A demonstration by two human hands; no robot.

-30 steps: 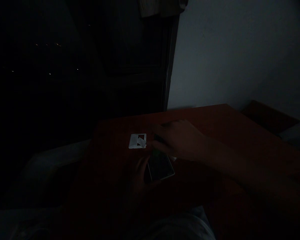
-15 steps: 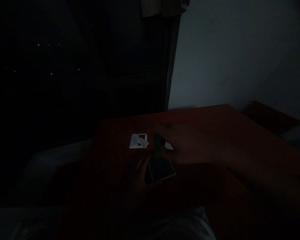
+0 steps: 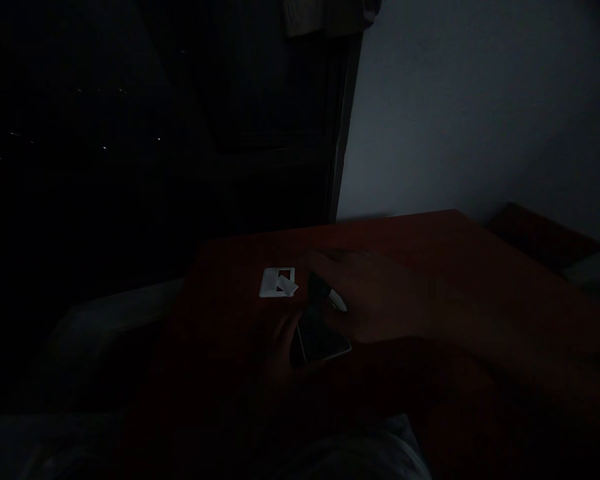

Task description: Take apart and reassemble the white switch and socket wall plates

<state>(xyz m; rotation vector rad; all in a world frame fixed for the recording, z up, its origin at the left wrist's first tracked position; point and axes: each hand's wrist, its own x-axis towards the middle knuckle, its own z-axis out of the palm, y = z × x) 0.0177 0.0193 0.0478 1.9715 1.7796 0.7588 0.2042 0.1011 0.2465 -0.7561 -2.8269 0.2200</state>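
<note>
The scene is very dark. On a reddish table (image 3: 430, 247) lies a small white frame-like plate (image 3: 277, 282) with a pale piece on it. My left hand (image 3: 280, 347) grips a dark flat rectangular object (image 3: 323, 340) with a pale edge, low on the table. My right hand (image 3: 375, 297) is just above that object, its fingers curled around a dark thin tool (image 3: 316, 290), and a small white bit (image 3: 338, 300) shows by the fingers. The white plate lies a little left of my right fingertips.
A dark door or cabinet (image 3: 260, 120) stands behind the table, with a pale wall (image 3: 480, 107) to its right. A dark reddish object (image 3: 545, 237) sits at the far right. Pale fabric (image 3: 105, 313) lies left of the table.
My right hand has drawn back from the white plate toward the dark object and now holds a thin dark tool. My left hand has stayed on the object.
</note>
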